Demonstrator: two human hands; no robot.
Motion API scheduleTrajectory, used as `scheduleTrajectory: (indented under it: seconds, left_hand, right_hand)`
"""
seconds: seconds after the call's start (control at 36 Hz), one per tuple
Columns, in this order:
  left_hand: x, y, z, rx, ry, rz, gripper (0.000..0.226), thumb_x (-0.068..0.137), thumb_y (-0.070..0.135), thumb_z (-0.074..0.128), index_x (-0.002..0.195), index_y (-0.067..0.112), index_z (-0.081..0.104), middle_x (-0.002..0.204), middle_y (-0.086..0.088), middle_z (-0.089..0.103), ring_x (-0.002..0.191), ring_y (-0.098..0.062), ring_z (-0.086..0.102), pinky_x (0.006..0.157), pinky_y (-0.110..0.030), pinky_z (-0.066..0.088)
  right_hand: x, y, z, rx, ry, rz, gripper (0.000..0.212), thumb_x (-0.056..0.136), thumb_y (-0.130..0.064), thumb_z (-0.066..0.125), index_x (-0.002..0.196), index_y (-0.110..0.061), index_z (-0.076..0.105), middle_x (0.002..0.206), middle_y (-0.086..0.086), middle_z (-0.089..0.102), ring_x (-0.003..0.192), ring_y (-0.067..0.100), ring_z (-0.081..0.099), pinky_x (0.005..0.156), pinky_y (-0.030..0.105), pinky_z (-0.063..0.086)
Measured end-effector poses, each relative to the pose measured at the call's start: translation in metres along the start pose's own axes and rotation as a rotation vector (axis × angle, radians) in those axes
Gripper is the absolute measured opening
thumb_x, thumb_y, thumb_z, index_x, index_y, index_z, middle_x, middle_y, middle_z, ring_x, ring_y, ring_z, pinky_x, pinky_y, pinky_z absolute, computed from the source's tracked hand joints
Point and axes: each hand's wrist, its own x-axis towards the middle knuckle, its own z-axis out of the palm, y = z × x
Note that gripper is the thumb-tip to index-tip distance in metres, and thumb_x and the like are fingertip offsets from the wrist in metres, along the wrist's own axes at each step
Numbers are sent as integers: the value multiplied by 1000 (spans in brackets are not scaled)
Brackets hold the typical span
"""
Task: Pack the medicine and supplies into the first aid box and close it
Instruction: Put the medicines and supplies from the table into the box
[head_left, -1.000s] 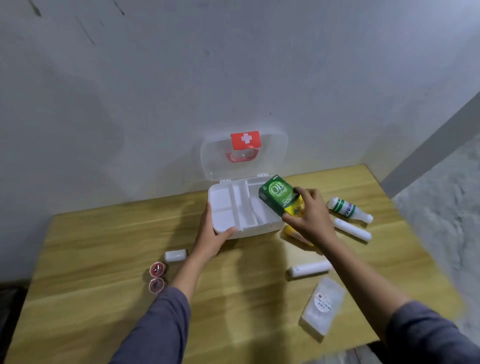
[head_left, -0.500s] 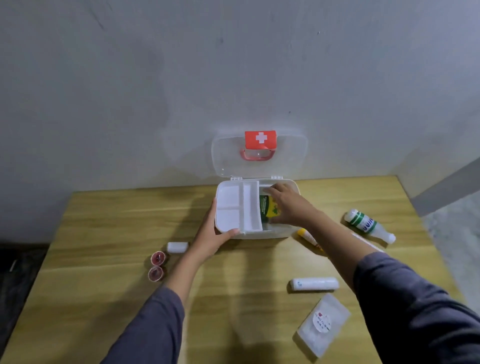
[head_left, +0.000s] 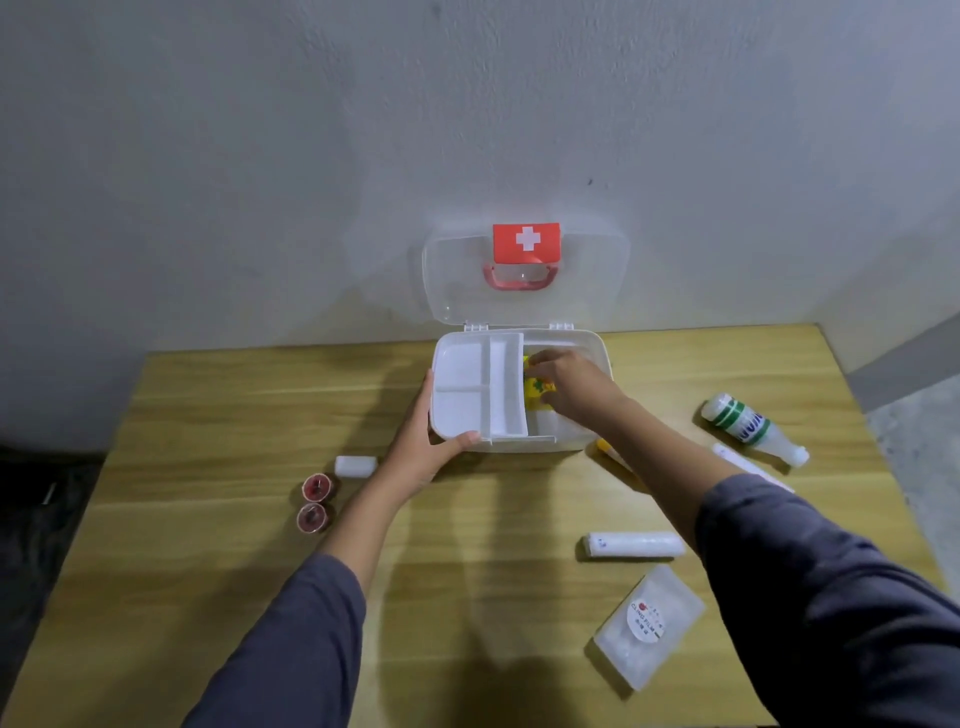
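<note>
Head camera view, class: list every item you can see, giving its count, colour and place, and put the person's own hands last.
White plastic first aid box: 1, white, clear lid open, table's far edge.
Yellow packet: 1, yellow, inside box, under right hand.
Round red tins: 2, red, left of box.
Small white block: 1, white, beside tins.
Green-striped white bottle: 1, lying right.
White rolls: 2, right side.
Clear film pouch: 1, near right.
Yellow tube: 1, partly hidden.
Wooden table: 1, tan.
Left hand: steadies box.
Right hand: inside box.
</note>
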Motion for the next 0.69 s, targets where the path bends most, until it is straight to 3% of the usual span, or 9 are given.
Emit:
scheduleTrajectory:
  seconds: [0.17,0.28,0.39,0.5,0.56,0.69]
  left_hand:
    - [-1,2,1,13,10,1,96,78,23,72,147,28,4,156,5,17,142,-12,19,114,-32,23]
    - [-1,4,0,14,6,8,98,78,23,72,147,27,4,156,5,17,142,-13,19,113,-31,23]
    - [0,3,-1,11,-23,29,99,78,22,72,147,25,2,156,4,15,142,-14,18,114,-31,22]
    - [0,2,-1,22,-30,74,96,79,17,70,147,22,3,154,3,19,140,-13,22,107,-25,23]
    - [0,2,0,44,-25,108,93,81,14,69,147,20,5,151,2,22,137,-11,23,105,-24,23]
    - [2,-1,-1,56,-45,137,92,82,16,68,147,20,3,153,0,21,132,-8,24,107,-27,23]
  right_hand:
    - [0,-3,0,94,68,19,37,78,-2,65,115,-6,65,123,12,62,109,28,58,95,32,45]
    - [-26,-5,-10,232,300,95,30,83,-16,66,112,-6,66,114,12,67,103,27,62,89,33,48]
    - [-73,-12,-16,351,548,246,28,83,-17,67,109,-6,66,111,10,68,102,25,62,84,23,42]
    - [-125,-20,-1,460,734,427,24,82,-14,66,104,-6,65,107,11,65,102,23,59,89,28,43]
    - [-151,-26,16,533,829,555,25,82,-12,66,105,-5,63,107,11,63,104,23,57,90,23,40]
    - [-209,-47,76,626,854,905,47,84,-21,66,125,-6,48,123,14,49,118,26,45,95,27,35]
